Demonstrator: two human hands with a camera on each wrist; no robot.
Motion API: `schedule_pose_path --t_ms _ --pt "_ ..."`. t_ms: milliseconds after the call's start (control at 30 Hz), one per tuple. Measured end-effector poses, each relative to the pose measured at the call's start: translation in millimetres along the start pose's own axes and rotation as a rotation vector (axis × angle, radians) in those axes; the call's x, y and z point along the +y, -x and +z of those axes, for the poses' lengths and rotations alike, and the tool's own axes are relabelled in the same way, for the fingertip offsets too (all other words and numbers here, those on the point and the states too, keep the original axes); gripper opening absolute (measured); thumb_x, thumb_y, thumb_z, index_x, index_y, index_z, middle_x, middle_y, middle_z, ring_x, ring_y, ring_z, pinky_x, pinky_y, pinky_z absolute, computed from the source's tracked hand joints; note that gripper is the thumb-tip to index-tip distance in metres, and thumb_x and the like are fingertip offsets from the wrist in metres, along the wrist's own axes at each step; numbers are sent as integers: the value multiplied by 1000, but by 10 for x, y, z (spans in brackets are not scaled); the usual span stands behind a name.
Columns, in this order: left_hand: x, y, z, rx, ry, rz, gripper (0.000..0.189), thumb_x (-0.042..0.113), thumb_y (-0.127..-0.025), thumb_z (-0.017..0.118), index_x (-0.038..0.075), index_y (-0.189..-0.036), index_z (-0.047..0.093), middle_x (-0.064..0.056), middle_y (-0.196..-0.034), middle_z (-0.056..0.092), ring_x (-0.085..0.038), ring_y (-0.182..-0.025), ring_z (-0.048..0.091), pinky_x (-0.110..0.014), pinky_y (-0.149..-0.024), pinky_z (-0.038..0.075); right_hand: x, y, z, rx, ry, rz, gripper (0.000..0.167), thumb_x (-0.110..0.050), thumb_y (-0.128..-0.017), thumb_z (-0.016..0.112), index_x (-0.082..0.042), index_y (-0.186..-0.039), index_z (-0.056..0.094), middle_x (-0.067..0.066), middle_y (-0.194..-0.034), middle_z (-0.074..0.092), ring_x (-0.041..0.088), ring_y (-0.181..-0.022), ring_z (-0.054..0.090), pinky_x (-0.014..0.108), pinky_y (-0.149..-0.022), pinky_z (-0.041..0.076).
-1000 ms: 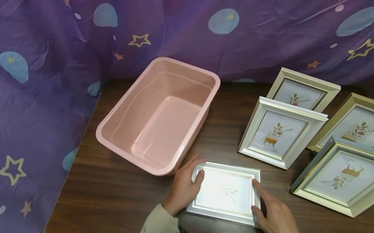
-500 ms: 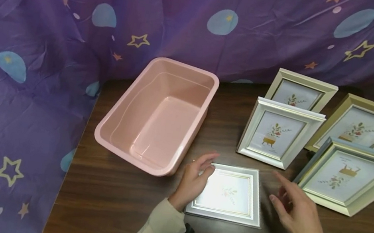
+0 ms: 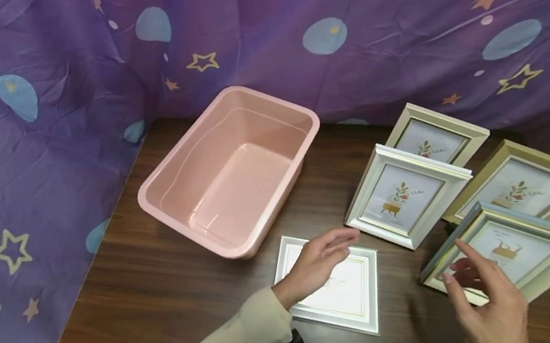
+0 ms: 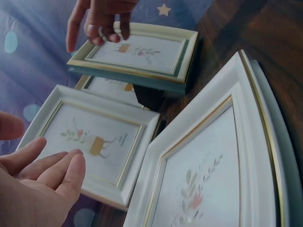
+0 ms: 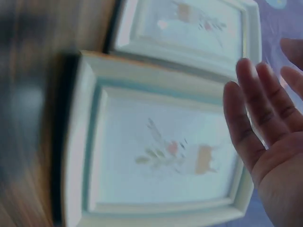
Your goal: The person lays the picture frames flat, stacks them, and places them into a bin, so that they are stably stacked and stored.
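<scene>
A white picture frame [image 3: 373, 305] lies flat on the table, its glass bright with glare. Over it hovers my left hand [image 3: 312, 269], fingers extended and holding nothing. At the right, my right hand [image 3: 496, 314] hangs in front of a standing picture frame [image 3: 542, 253] whose flowerpot print is upside down. Its fingers are loosely bent, with nothing between them; whether they touch that frame I cannot tell. In the right wrist view, the palm and fingers [image 5: 258, 106] show beside a frame [image 5: 142, 142], blurred by motion. A smaller white frame [image 3: 398, 205] stands beyond my left hand.
A pink plastic basin [image 3: 242, 190] stands left of the flat frame. Behind the front standing frames are a cream frame [image 3: 442, 140] and a gold-brown frame [image 3: 532, 180]. A purple star-patterned cloth [image 3: 275, 29] hangs along the table's back.
Both hands have let go of the flat frame's sides. My right hand has moved right to the standing frame; my left hand has lifted and shifted right over the flat one.
</scene>
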State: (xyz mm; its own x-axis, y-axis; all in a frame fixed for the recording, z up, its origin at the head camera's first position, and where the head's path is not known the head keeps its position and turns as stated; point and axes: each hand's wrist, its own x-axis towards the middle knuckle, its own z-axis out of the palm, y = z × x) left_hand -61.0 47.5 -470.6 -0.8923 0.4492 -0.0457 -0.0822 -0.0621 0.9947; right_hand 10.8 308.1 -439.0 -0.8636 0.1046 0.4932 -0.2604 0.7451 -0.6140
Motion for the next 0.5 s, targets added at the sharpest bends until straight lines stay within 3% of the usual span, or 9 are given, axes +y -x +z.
schedule_pose_path --t_ms 267,400,500 --pt "-8 -71 136 -45 53 19 39 2 -99 50 1 -138 56 -18 -142 60 -33 -136 55 -17 -106 47 158 -100 -338 183 20 38 50 11 -81 66 4 -131 63 -38 -107 52 -24 -92 50 -4 -84 38" --pt "12 -108 236 -78 37 28 40 4 -99 50 3 -139 55 -16 -143 60 -29 -135 56 -17 -106 46 242 -118 -473 273 39 99 44 7 -89 60 5 -133 60 -40 -106 49 -23 -94 46 -1 -84 34" --pt "26 -145 318 -102 -2 33 40 6 -100 50 5 -140 54 -14 -144 60 -22 -135 58 -16 -106 46 358 -126 -577 295 86 131 44 4 -93 56 2 -138 57 -42 -110 44 -25 -96 42 1 -86 30"
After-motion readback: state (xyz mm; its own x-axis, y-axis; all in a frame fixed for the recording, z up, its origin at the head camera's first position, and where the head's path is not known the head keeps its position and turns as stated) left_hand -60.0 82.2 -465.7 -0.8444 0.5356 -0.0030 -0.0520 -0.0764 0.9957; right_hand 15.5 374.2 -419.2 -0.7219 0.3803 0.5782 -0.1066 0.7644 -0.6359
